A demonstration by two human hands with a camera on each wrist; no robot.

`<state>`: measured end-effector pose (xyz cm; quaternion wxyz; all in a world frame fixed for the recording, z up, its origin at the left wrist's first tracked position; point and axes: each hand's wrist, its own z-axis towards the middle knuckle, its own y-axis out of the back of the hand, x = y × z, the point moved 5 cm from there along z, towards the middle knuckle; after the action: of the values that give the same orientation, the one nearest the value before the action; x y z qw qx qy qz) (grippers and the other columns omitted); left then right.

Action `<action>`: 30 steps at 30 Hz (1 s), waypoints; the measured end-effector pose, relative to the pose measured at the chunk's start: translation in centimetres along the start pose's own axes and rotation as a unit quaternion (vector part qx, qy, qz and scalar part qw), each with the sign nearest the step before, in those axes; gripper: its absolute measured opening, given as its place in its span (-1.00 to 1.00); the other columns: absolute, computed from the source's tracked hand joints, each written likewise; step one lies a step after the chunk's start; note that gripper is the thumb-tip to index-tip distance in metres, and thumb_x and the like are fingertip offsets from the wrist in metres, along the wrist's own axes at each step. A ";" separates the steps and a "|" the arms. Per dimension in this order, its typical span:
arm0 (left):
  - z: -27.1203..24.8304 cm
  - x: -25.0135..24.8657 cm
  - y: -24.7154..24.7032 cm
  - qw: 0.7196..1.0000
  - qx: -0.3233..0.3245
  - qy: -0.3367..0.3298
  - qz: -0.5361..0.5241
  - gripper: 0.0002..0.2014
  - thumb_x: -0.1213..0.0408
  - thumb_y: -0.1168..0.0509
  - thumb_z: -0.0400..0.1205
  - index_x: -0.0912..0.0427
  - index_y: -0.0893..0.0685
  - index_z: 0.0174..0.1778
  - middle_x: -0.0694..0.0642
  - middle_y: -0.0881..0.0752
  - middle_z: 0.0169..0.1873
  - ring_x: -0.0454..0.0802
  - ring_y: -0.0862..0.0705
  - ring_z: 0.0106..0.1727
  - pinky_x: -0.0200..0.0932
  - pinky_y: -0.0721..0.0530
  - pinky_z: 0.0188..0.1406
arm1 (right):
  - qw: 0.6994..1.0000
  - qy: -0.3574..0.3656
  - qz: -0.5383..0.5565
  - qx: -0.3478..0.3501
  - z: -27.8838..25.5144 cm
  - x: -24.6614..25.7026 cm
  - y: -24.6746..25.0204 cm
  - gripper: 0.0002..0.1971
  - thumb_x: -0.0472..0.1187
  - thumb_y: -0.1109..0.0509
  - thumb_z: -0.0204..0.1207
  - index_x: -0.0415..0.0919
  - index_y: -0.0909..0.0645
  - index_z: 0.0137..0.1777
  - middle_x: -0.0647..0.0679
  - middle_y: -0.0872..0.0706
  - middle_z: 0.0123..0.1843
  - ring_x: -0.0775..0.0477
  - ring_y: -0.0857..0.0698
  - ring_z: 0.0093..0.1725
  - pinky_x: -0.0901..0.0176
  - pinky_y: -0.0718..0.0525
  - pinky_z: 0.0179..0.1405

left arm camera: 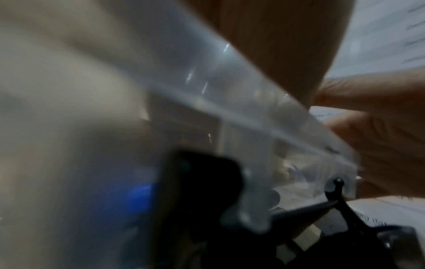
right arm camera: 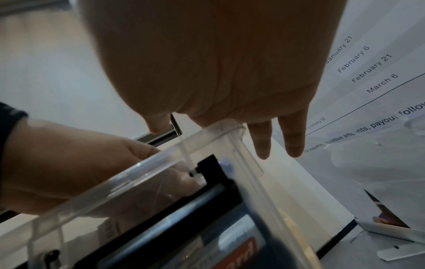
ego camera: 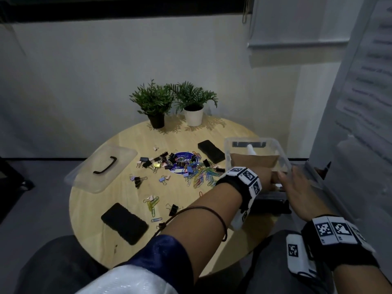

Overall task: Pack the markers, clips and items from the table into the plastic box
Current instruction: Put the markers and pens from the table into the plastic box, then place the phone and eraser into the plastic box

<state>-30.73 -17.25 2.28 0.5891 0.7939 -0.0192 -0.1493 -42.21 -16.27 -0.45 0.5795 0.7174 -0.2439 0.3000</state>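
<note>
The left hand (ego camera: 267, 175) reaches down inside the plastic box (ego camera: 284, 160), fingers curled on something dark there; what exactly, I cannot tell. The right hand (ego camera: 296, 188) rests on the box's near rim, fingers straight. The box sits at the table's (ego camera: 101, 200) right edge; clips (ego camera: 180, 166) lie scattered mid-table, beside the lid (ego camera: 104, 166)

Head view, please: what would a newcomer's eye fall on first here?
Probably the colourful heap of clips scattered mid-table. Next, the clear plastic box at the table's right edge, with the left hand reaching inside and the right hand on its near rim. Its lid lies apart, left.
</note>
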 end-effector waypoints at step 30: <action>-24.0 27.4 -7.7 0.982 0.107 0.111 0.104 -0.38 -0.05 -0.41 0.46 -0.14 -0.38 0.44 -0.03 -0.48 0.32 0.05 -0.39 0.35 -0.03 -0.51 0.28 | 0.774 0.248 -0.523 0.255 -7.0 10.0 -18.2 -0.32 -0.16 -0.49 0.37 -0.01 -0.26 0.46 -0.08 -0.33 0.49 -0.24 -0.27 0.46 -0.15 -0.42 0.36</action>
<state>0.53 1.79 -4.59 0.5116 0.8576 -0.0520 0.0053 -23.57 -5.60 -4.73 0.4834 0.7564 0.4069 0.1692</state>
